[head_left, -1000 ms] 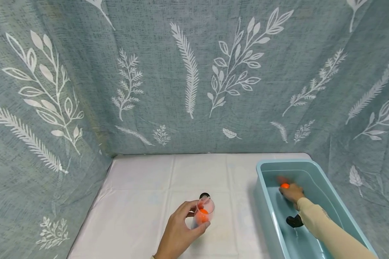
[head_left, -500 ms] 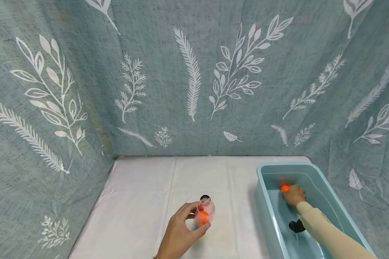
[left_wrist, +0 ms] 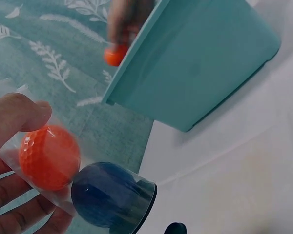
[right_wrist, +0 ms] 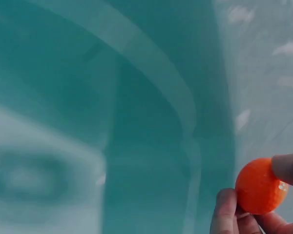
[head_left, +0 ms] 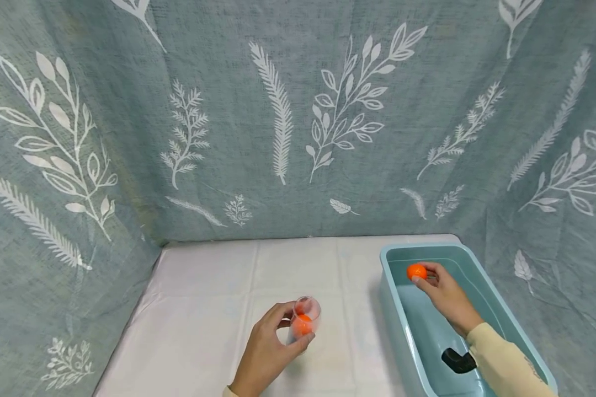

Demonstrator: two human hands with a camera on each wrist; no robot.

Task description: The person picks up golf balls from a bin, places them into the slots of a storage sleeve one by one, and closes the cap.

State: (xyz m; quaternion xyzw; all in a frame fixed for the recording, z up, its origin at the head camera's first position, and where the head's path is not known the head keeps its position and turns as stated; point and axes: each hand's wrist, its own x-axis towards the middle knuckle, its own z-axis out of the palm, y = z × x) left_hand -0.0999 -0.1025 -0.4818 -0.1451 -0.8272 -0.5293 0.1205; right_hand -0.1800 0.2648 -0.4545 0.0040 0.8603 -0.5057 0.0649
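My left hand [head_left: 273, 347] holds a clear plastic cup [head_left: 314, 306] above the table, its mouth facing up. Inside it sits an orange golf ball [left_wrist: 50, 158], with a dark blue ball [left_wrist: 105, 195] below it toward the dark-rimmed base. Over at the right, my right hand [head_left: 446, 295] pinches another orange golf ball [head_left: 416, 272] between thumb and fingertips, near the far end of the blue-green tub [head_left: 399, 309]. In the left wrist view this second ball shows just past the tub's rim.
A white cloth [head_left: 203, 309] covers the table. Grey-green leaf-print fabric [head_left: 298, 121] hangs behind and at both sides. A black curved object [head_left: 458, 361] shows against the right sleeve, over the tub. The tub's walls stand well above the tabletop.
My right hand has risen from low inside the tub, bringing the orange golf ball up toward the rim. My left hand keeps holding the cup; the head view has shifted slightly.
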